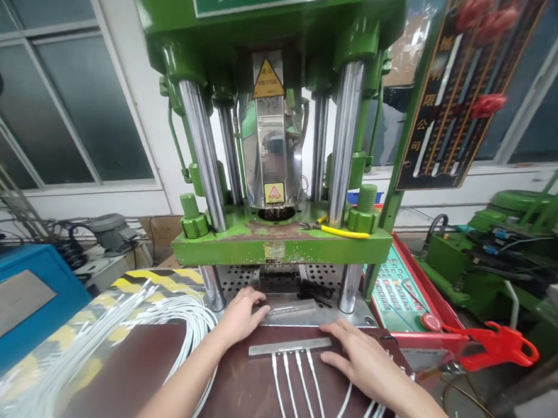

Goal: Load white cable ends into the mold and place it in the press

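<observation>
While my right grip (pixel 358 355) is spread about the right end of the metal strip (pixel 290 346) on the bench (pixel 243 394), I cannot tell whether my left grip (pixel 242 316), partly hiding the farther bar (pixel 293 309), holds it; white cables (pixel 299 364) run out of view nearby.

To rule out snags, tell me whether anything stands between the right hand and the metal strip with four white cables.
Nothing visible does: the right hand is spread at the right end of the metal strip, though contact is unclear. The four white cables leave the strip's near edge, left of the hand.
</observation>
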